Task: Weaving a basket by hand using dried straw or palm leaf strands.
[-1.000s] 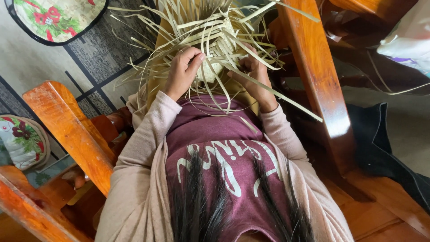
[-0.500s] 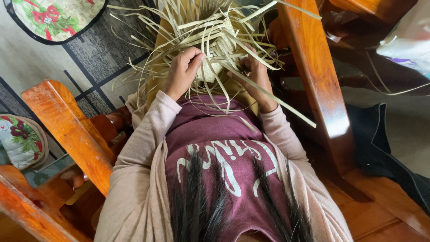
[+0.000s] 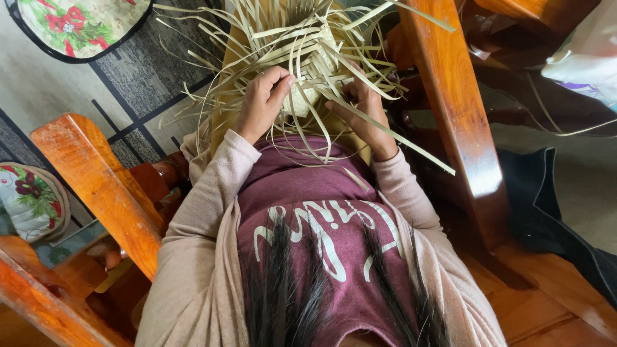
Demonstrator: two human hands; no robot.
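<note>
The left hand [image 3: 262, 101] is curling narrow over the pale woven straw piece [image 3: 308, 71] resting on the person's lap, fingertips pinching down near the small plaited centre, while the right hand [image 3: 361, 110] is closing from the other side, its fingers tucked under a fan of loose straw strips [image 3: 212, 77] so that exactly which strand it is holding cannot be told. To work this stage well, it looks wise to be keeping the left fingers pressing the finished weave flat while the right is lifting only one strip at a time, pulling it snug along its length rather than sideways, since these flat strands seem liable to crease or split, and to be keeping the free ends spread apart so they are not tangling. Outward, the wooden chair arm [image 3: 96, 186] is flanking the left sleeve and a wooden post [image 3: 453, 109] is standing just beside the right wrist, with a flowered cushion [image 3: 77, 26] lying on the patterned rug [image 3: 128, 83] beyond. The far edge of the weave is running out of the top of the view, the right fingertips are hiding beneath strands, and the dark cloth [image 3: 546, 199] at the right is hard to identify.
</note>
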